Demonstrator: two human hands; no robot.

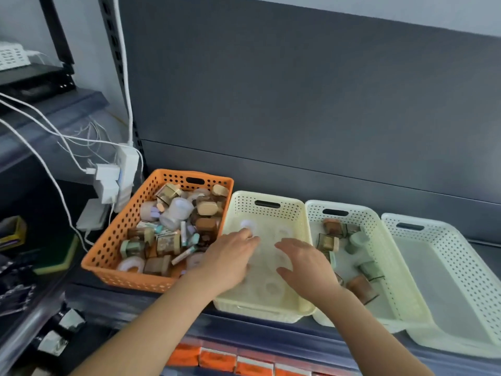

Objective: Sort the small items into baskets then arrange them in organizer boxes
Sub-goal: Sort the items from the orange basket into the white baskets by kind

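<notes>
**A:** Head view: what did the room show?

**B:** A dark shelf (485,249), a grey back panel (298,104) and white cables (124,77) at left.

**A:** Counts?

**B:** Four baskets: one orange basket (160,185) at left holding the small items (173,213), one cream basket (244,204), and two white baskets (315,213). Over the cream one, the right hand (306,264) was spread and held nothing. The left hand (230,256) reached a white jar (248,226), grip unclear.

A person's left hand (230,257) and right hand (305,265) are hovering side by side over a cream basket (244,204). The left fingertips are reaching a white round jar (248,226), blur hiding any grip. The right fingers are spreading loosely. An orange basket (113,245) of mixed small items (176,210) is sitting just left of the left hand, and a white basket (360,215) of brown and green jars (357,241) just right of the right.
</notes>
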